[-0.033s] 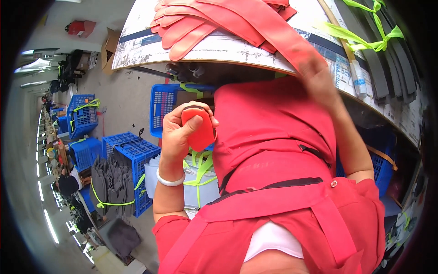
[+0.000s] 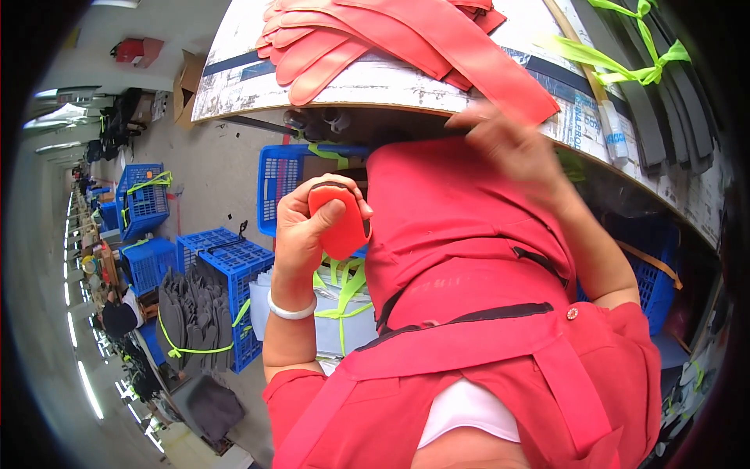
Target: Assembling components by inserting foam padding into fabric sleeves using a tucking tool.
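Note:
My left hand [image 2: 308, 219] is closed round a small red piece [image 2: 337, 227] with a rounded end and a dark edge, the thumb pressed on its face. Whether it is one piece or a stack I cannot make out. Smeared by motion, my right hand [image 2: 519, 148] is over my red apron [image 2: 469, 187], just off the front edge of the table. Beyond it, a long red strip [image 2: 476, 55] lies slanting across a fanned pile of similar red strips [image 2: 328, 66], its near end close to the table's edge.
On the table's right lie dark grey strips [image 2: 664, 109] tied with yellow-green ribbon. Below are a blue crate [image 2: 269, 191] and a white bundle [image 2: 351, 320]. Further left stand more blue crates [image 2: 242, 258] beside tied dark grey pieces [image 2: 191, 313]. Cartons and shoes are under the far side.
My right hand has moved off the long red strip's near end, leftward and toward me, and the strip now lies on the table. My left hand has barely moved.

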A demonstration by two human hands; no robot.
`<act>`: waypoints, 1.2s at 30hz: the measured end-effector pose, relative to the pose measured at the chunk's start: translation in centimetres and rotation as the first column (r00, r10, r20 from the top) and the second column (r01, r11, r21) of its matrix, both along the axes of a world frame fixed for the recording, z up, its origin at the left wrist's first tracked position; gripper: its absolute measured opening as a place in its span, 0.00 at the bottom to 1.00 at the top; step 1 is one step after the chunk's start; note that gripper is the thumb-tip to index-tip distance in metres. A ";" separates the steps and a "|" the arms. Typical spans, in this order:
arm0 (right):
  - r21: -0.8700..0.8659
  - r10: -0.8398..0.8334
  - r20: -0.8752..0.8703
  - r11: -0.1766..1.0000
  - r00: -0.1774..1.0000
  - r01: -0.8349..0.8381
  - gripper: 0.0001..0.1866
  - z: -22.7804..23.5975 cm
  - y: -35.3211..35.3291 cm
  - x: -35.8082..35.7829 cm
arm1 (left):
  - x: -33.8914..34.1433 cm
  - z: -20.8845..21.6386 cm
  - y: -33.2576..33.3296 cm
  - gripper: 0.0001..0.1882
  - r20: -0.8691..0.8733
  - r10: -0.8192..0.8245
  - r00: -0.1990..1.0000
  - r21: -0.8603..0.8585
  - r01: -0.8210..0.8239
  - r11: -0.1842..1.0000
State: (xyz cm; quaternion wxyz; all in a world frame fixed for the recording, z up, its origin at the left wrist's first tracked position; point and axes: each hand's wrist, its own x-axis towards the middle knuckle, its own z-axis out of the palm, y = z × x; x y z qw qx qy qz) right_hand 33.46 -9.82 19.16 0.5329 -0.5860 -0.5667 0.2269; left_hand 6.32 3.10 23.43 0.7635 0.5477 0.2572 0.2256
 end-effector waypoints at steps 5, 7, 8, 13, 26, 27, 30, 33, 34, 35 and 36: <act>-0.059 0.236 -0.128 0.968 0.963 -0.245 0.09 2.5 1.5 -7.2 | -0.2 0.3 0.2 0.14 0.028 -0.022 0.999 0.057 0.020 0.998; -0.105 0.254 -0.096 0.959 0.963 -0.263 0.09 3.1 1.7 -7.7 | -0.5 0.5 0.0 0.12 -0.004 -0.017 1.000 0.129 0.017 0.992; -0.052 0.241 -0.032 0.969 0.970 -0.242 0.08 3.1 1.9 -8.0 | -0.7 0.5 -0.1 0.12 -0.006 -0.011 1.000 0.130 0.011 0.991; -0.012 0.217 0.078 0.976 0.973 -0.217 0.07 2.9 1.8 -8.2 | -0.9 0.4 -0.7 0.08 -0.043 -0.004 0.999 0.233 0.014 0.972; 0.009 0.355 -0.408 0.923 0.841 -0.385 0.07 1.1 0.7 -10.2 | -1.1 -1.1 -1.3 0.07 0.042 -0.006 0.999 0.352 -0.009 0.936; 0.044 0.355 -0.676 0.894 0.646 -0.445 0.08 1.0 0.5 -10.7 | -1.3 -1.3 -1.4 0.07 0.058 -0.004 0.998 0.434 -0.022 0.901; 0.020 0.364 -0.688 0.874 0.628 -0.485 0.10 1.3 1.8 -10.5 | -1.2 -0.8 -0.9 0.07 0.049 0.045 0.998 0.344 -0.059 0.937; -0.035 0.380 -0.467 0.894 0.798 -0.446 0.08 1.6 3.0 -9.0 | -1.8 -0.6 -1.0 0.14 -0.001 0.081 0.997 0.158 -0.080 0.984; -0.063 0.348 -0.407 0.912 0.845 -0.406 0.08 1.6 3.0 -8.8 | -2.1 -0.8 -0.8 0.15 0.011 0.084 0.996 0.074 -0.084 0.994; -0.062 0.350 -0.405 0.911 0.845 -0.407 0.08 1.6 3.0 -9.0 | -2.3 -1.0 -0.6 0.16 0.028 0.067 0.997 0.076 -0.069 0.995; -0.064 0.349 -0.401 0.912 0.847 -0.406 0.07 1.2 2.6 -9.5 | -2.3 -1.0 -0.7 0.16 0.028 0.066 0.997 0.074 -0.068 0.995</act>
